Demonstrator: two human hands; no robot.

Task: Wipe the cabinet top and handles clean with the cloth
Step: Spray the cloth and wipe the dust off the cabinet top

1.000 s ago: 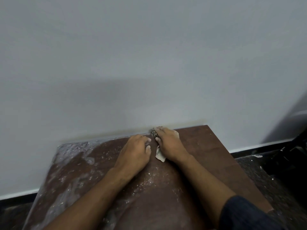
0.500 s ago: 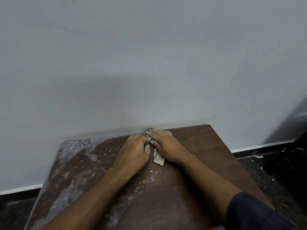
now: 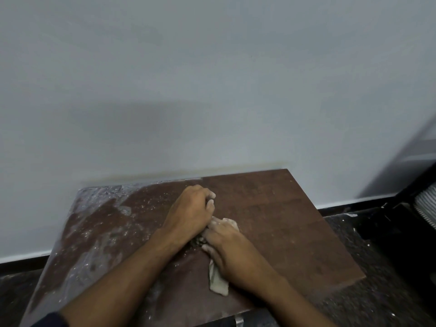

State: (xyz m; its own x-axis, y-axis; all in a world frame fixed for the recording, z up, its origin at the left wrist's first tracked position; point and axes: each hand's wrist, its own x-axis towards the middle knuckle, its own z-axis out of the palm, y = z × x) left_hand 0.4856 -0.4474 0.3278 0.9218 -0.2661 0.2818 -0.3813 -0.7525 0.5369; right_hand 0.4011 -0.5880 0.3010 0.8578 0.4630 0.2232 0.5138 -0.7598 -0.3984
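Pale grey wall point(image 3: 212, 79), black skirting point(image 3: 354, 204), dark speckled floor point(image 3: 368, 300).

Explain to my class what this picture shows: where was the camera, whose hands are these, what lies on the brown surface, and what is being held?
The camera is worn on a person's head and looks forward and down, so you see that person's own two arms reaching away from you. There is no machine here. The brown surface is the cabinet top, standing against a pale wall. Its left part carries whitish dust; its right part looks clean. The right hand presses a pale cloth onto the top, and the cloth's end sticks out beneath the hand. The left hand rests beside it with fingers curled; whether it holds anything cannot be seen. A small dark heap of dirt lies between the hands.
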